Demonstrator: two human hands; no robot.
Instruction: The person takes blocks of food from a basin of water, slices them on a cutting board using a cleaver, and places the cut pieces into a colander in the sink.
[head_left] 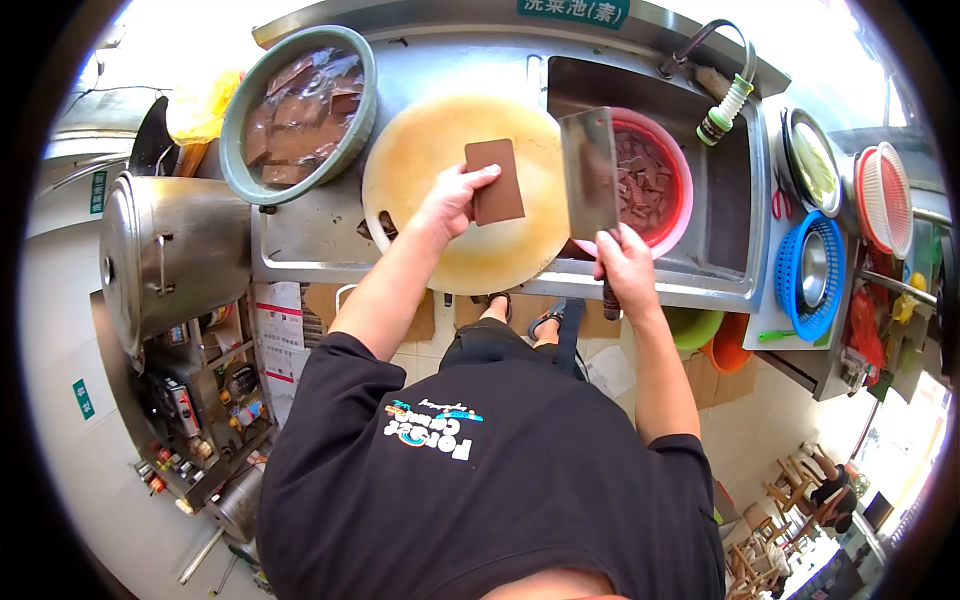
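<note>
My left hand point(452, 203) is closed on a smooth brown slab point(496, 182) that looks like blood curd, its thumb lying across the upper face. The slab is over the round, yellowish cutting board point(430, 140). In my right hand point(628, 268) is a cleaver point(590, 165) with a wide metal blade, gripped by its dark handle. That blade stands between the board's right edge and a pink basin point(683, 180), hiding part of the basin. Small brown cut pieces point(645, 185) fill the basin. Larger brown slabs point(305, 110) lie in liquid in a grey-green basin point(232, 150) at the left.
A metal sink point(720, 225) with a faucet point(712, 30) is on the right. Beyond it are a blue basket point(785, 270), red scissors point(780, 203) and stacked colanders point(885, 200). A large steel pot point(195, 235) stands left. Another person point(835, 490) is far off, lower right.
</note>
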